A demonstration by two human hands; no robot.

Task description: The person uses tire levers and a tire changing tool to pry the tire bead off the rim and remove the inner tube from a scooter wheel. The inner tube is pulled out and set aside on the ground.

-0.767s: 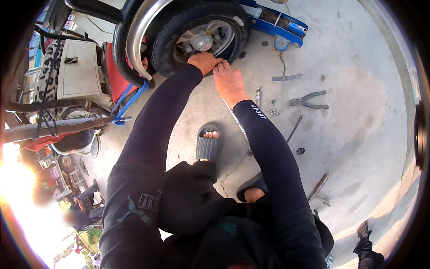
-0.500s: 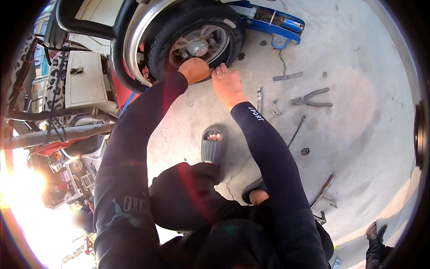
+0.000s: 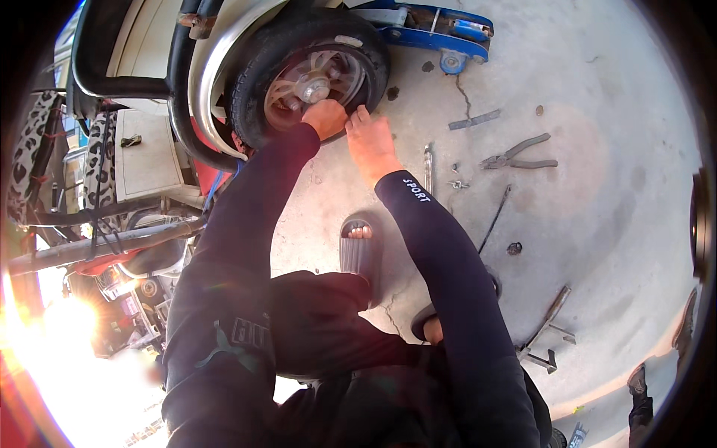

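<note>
A wheel with a black tyre (image 3: 248,106) and a spoked metal rim (image 3: 314,91) stands at the top, under a vehicle's chrome-edged fender. My left hand (image 3: 324,118) is closed in a fist against the lower right side of the rim; whatever is in its fingers is hidden. Right beside it, my right hand (image 3: 371,143) is at the tyre's lower edge, its fingers bent and drawn together. What those fingertips grip, if anything, is too small to make out. The two hands nearly touch.
A blue floor jack (image 3: 437,33) reaches beside the wheel. Pliers (image 3: 519,155), a flat metal strip (image 3: 474,119), a metal bar (image 3: 428,170), a thin rod (image 3: 494,219) and a T-shaped tool (image 3: 549,325) lie on the concrete. Another person's foot (image 3: 638,381) shows at lower right.
The whole view has shifted slightly, with the wheel and jack now further left. Both hands stay at the wheel, the right one with its fingers more bent. More of another person's legs shows at right.
</note>
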